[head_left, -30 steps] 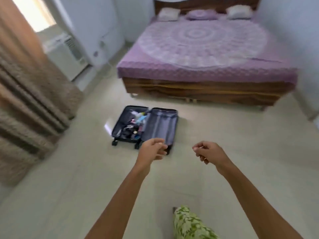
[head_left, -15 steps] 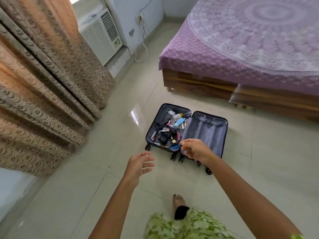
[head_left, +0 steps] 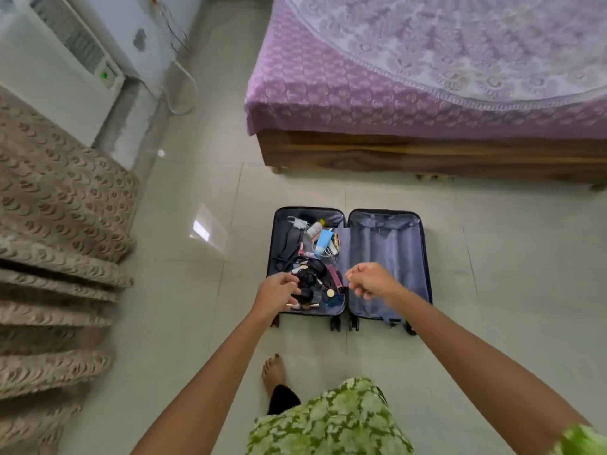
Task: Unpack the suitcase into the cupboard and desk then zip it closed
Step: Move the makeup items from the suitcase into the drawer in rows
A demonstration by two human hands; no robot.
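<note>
Open suitcase (head_left: pixel 349 264) flat on the floor (head_left: pixel 184 290) near the bed (head_left: pixel 427 93), long axis running away from the person. Loose small items (head_left: pixel 312 257) fill its left half; the right half shows only lining. Left hand (head_left: pixel 276 292) hangs over the clutter's near edge, the nearer grip; right hand (head_left: pixel 369 279) over the hinge. Both grips loosely curled, apparently holding nothing. Individual items are hard to identify; cupboard and desk lie out of view.

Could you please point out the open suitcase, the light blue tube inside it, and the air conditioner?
suitcase (head_left: pixel 387 257): head view, on the grey lining of its right half.
light blue tube (head_left: pixel 323 242): head view, on the tube's middle.
air conditioner (head_left: pixel 56 83): head view, on its white top.
</note>
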